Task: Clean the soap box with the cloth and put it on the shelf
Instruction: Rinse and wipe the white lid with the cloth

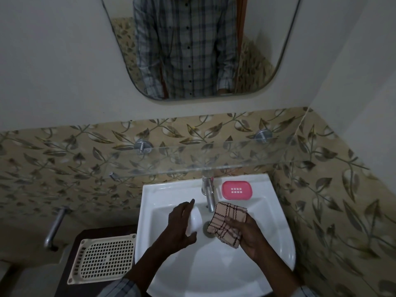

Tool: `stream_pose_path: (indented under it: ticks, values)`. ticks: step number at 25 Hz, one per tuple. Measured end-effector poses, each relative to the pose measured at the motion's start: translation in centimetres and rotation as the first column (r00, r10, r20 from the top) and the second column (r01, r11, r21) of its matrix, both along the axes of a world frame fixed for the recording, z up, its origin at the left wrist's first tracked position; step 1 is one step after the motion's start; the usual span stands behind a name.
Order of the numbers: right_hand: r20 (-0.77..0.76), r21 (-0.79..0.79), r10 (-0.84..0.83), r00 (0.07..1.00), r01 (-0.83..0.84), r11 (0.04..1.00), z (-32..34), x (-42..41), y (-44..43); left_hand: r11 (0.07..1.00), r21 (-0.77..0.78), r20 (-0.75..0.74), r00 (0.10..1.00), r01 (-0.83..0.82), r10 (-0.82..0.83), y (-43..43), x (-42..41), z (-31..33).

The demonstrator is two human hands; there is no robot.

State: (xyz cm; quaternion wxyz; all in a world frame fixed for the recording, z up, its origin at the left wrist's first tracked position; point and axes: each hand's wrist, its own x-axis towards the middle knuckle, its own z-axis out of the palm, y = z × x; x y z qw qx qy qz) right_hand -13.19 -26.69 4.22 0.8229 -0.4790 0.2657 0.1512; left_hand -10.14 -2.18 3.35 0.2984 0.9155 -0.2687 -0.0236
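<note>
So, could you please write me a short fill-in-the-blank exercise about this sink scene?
1. The left hand holds a ____ soap box over the sink.
2. The right hand grips the cloth to the ____ of the tap.
3. The soap tray on the sink's rim is ____.
4. The grid tray lies to the ____ of the sink.

Missing words: white; right; pink; left.

shirt (184,50): grey-white check, dark lines, in mirror (260,61) at 12 o'clock | buttons (188,47): small, dark, one row | left sleeve (120,288) 7 o'clock, right sleeve (306,292) 5 o'clock: same check | left grip (180,228), right grip (250,236): bare
</note>
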Motion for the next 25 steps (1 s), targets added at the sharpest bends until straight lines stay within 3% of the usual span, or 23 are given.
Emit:
stream_pose_path:
  ticks: [2, 4, 5, 7, 8, 10, 11, 12, 13, 15, 17, 19, 20, 22, 25]
  values:
    - [0.032, -0.037, -0.021, 0.999, 0.022, 0.999, 0.1, 0.1, 0.2, 0.994, 0.073, 0.151, 0.985, 0.078, -0.088, -0.2, 0.0, 0.1]
    - [0.056, -0.08, -0.033, 0.998, 0.037, 0.996, 0.1, 0.1, 0.3, 0.994, 0.053, 0.127, 0.987, 0.096, -0.102, -0.1, 0.0, 0.0]
    - [0.063, -0.102, -0.042, 0.997, 0.048, 0.994, 0.0, 0.1, 0.3, 0.998, -0.015, 0.053, 0.997, 0.065, -0.064, -0.2, 0.1, -0.2]
    - [0.057, -0.14, -0.075, 0.996, 0.083, 0.987, -0.1, -0.1, 0.4, 0.955, -0.256, -0.28, 0.957, -0.15, 0.076, -0.1, -0.1, -0.5]
    - [0.056, -0.16, -0.086, 0.995, 0.094, 0.983, 0.1, -0.1, 0.4, 0.876, -0.354, -0.46, 0.876, -0.328, 0.142, -0.1, -0.3, -0.7]
    - [0.11, -0.217, -0.063, 0.992, 0.086, 0.972, 0.7, 0.2, 0.6, 0.594, -0.468, -0.729, 0.666, -0.654, 0.158, -0.2, 0.1, -0.5]
    - [0.163, -0.285, -0.02, 0.986, 0.066, 0.956, 0.8, 0.5, 0.8, 0.44, -0.47, -0.838, 0.544, -0.766, 0.052, -0.2, 0.5, -0.3]
    - [0.225, -0.375, 0.042, 0.973, 0.047, 0.926, 1.1, 0.9, 1.2, 0.344, -0.44, -0.893, 0.444, -0.83, -0.07, -0.2, 0.8, 0.1]
    - [0.297, -0.468, 0.106, 0.949, 0.048, 0.882, 1.5, 1.3, 1.7, 0.324, -0.41, -0.912, 0.373, -0.853, -0.173, -0.2, 0.9, 0.7]
    - [0.502, -0.653, 0.296, 0.813, 0.131, 0.746, 2.6, 2.2, 2.7, 0.334, -0.372, -0.909, 0.266, -0.866, -0.321, -0.4, 1.1, 2.4]
    - [0.644, -0.765, 0.606, 0.467, 0.405, 0.501, 2.8, 3.2, 3.2, 0.349, -0.324, -0.905, 0.181, -0.879, -0.386, -0.6, 1.5, 3.3]
    - [0.531, -0.725, 0.837, 0.132, 0.582, 0.368, 2.2, 3.6, 3.1, 0.414, -0.3, -0.918, 0.141, -0.859, -0.371, -0.4, 2.1, 3.9]
    - [0.459, -0.73, 0.888, 0.045, 0.589, 0.347, 1.7, 3.6, 2.8, 0.452, -0.289, -0.927, 0.128, -0.844, -0.353, -0.2, 2.3, 4.0]
    - [0.37, -0.808, 0.929, 0.008, 0.496, 0.317, 0.5, 2.9, 2.4, 0.53, -0.269, -0.939, 0.096, -0.804, -0.331, 0.1, 2.3, 4.4]
    - [0.343, -0.878, 0.937, 0.073, 0.379, 0.292, -0.4, 1.9, 2.4, 0.575, -0.273, -0.939, 0.084, -0.771, -0.334, -0.1, 2.3, 4.5]
